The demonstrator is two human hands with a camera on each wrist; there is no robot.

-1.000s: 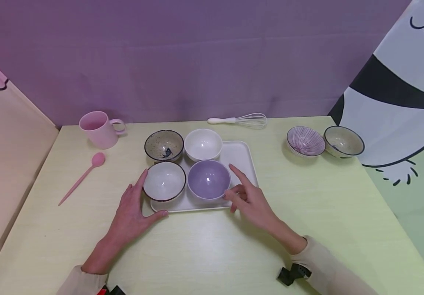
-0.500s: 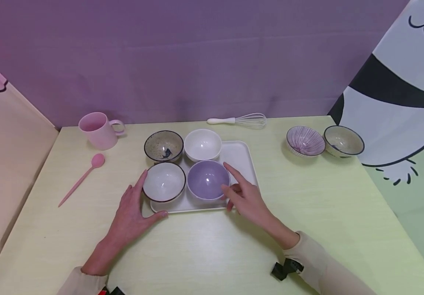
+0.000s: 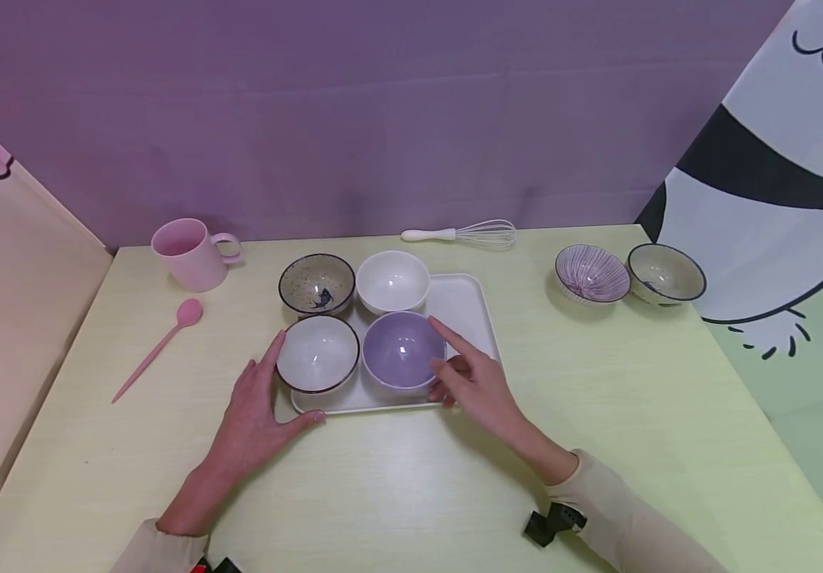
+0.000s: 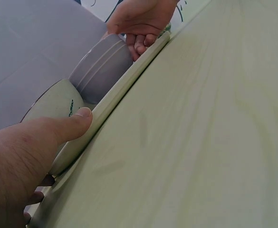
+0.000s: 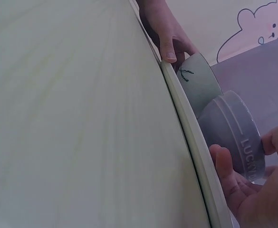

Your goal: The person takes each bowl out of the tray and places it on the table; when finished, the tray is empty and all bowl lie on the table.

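Observation:
A white rectangular tray (image 3: pixel 465 302) carries several bowls. My left hand (image 3: pixel 257 418) holds the tray's near left corner, thumb along the front rim and fingers down the left side, beside a white bowl with a dark brown rim (image 3: pixel 318 354). My right hand (image 3: pixel 479 390) pinches the right side of a purple bowl (image 3: pixel 404 350) with thumb and index finger; the other fingers are curled below, near the tray rim. In the right wrist view the purple bowl (image 5: pixel 231 130) shows raised lettering. Behind them stand a speckled grey-brown bowl (image 3: pixel 314 282) and a plain white bowl (image 3: pixel 393 280).
At the left are a pink mug (image 3: pixel 193 259) and a pink spoon (image 3: pixel 161 346). A white-handled whisk (image 3: pixel 462 233) lies along the table's back edge. A purple-striped bowl (image 3: pixel 590 274) and a beige dark-rimmed bowl (image 3: pixel 665 274) stand together at the right.
My right hand has shifted slightly left, its index fingertip and thumb coming against the purple bowl's rim. The left hand, tray and bowls look the same.

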